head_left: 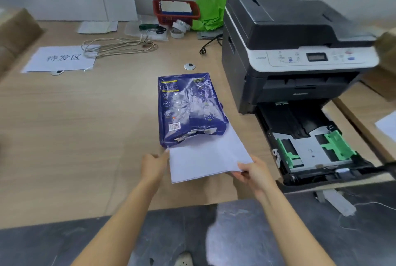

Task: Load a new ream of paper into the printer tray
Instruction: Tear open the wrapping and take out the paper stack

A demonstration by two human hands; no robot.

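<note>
A blue paper wrapper [188, 107], torn open at its near end, lies on the wooden table. A stack of white paper [205, 158] sticks halfway out of that end. My right hand [252, 173] pinches the stack's near right corner. At the stack's left edge, my left hand [154, 165] touches the wrapper's opening with its fingertips. To the right stands a black and white printer [289, 47]. Its paper tray [310, 143] is pulled out, with green guides and no paper visible inside.
A labelled white sheet [62, 58], a coiled cord [120, 47], a red basket [175, 11], tape rolls [177, 29], scissors [152, 27], a green bag [211, 12] and a plug [203, 51] lie at the back. Cardboard boxes [17, 29] sit far left and right.
</note>
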